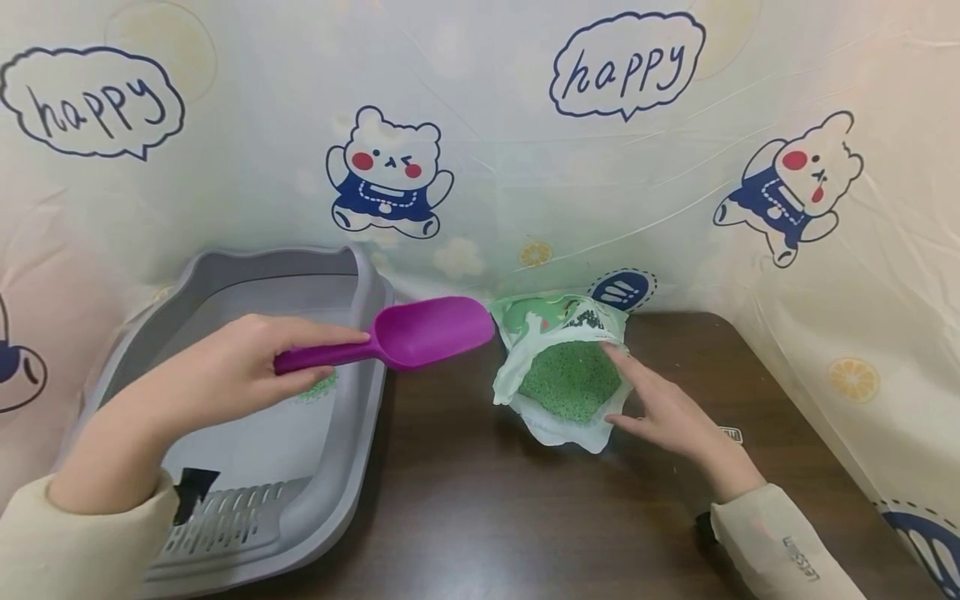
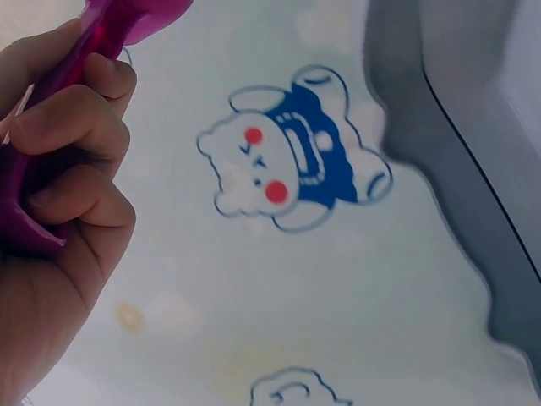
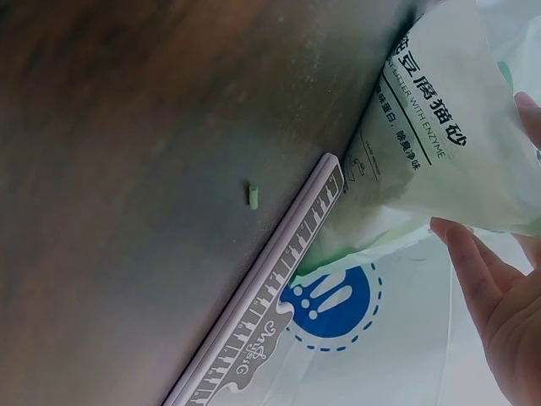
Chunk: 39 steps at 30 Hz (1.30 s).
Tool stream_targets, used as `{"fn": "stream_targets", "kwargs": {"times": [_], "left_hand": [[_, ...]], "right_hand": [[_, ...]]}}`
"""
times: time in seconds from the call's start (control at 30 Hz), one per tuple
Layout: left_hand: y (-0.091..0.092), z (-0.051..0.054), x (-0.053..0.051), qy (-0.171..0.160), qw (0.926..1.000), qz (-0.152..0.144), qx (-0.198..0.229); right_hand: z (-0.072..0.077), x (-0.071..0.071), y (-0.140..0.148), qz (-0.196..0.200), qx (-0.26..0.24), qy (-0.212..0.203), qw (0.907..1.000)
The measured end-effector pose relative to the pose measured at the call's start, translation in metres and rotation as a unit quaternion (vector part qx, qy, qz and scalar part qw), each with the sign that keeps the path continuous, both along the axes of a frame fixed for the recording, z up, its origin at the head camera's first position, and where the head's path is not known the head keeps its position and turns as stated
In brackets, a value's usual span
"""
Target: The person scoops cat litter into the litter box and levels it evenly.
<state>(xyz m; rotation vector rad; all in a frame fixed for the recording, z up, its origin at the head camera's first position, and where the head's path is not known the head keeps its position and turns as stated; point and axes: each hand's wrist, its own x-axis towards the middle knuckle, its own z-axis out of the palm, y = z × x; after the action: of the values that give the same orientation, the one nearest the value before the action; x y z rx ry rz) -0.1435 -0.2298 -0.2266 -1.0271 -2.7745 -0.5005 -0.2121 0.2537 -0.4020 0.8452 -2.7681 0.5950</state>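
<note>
My left hand (image 1: 240, 367) grips the handle of a purple scoop (image 1: 435, 332); its fingers curl round the handle in the left wrist view. The scoop's bowl looks bare inside and points right, toward an open bag of cat litter (image 1: 513, 375). Green litter pellets (image 1: 573, 379) show in the bag's mouth. At the bag's right edge is my right hand (image 1: 667, 408), fingers and thumb spread, touching the rim. Below my left forearm stands a grey litter box (image 1: 367, 417) with a small patch of green pellets on its floor, partly hidden by the hand.
A dark wooden table (image 1: 480, 517) bears everything. Beside the bag lies a long strip (image 3: 262, 309) printed with piano keys. One loose green pellet (image 3: 253, 197) is on the tabletop. Behind hangs a pale patterned cloth (image 1: 480, 167) with bears.
</note>
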Motion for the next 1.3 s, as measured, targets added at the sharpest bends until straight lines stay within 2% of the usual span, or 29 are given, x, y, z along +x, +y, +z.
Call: {"fn": "stream_targets", "kwargs": {"times": [0.3, 0.47, 0.63, 0.77, 1.0, 1.2, 1.3], "left_hand": [[0.034, 0.0, 0.008, -0.035, 0.9992, -0.008, -0.02], [0.051, -0.006, 0.01, -0.058, 0.9978, -0.025, -0.016], [0.066, -0.01, 0.013, -0.067, 0.9966, -0.046, -0.012], [0.077, -0.014, 0.01, -0.084, 0.9945, -0.062, -0.007], [0.099, -0.027, 0.001, -0.116, 0.9899, -0.082, 0.003], [0.117, -0.041, -0.005, -0.134, 0.9873, -0.085, -0.006], [0.125, -0.051, -0.008, -0.14, 0.9871, -0.076, -0.006]], "right_hand": [[0.001, 0.0, 0.001, -0.002, 0.002, -0.003, 1.0], [0.001, 0.001, 0.0, 0.002, 0.0, -0.007, 1.0], [0.001, 0.002, 0.0, 0.003, 0.003, -0.007, 1.0], [0.001, 0.002, 0.001, -0.001, 0.002, -0.016, 0.9999], [0.0, 0.003, 0.001, -0.001, -0.003, -0.019, 0.9998], [0.0, 0.002, 0.002, -0.003, -0.003, -0.018, 0.9998], [0.0, 0.001, 0.002, 0.001, -0.004, -0.016, 0.9999]]}}
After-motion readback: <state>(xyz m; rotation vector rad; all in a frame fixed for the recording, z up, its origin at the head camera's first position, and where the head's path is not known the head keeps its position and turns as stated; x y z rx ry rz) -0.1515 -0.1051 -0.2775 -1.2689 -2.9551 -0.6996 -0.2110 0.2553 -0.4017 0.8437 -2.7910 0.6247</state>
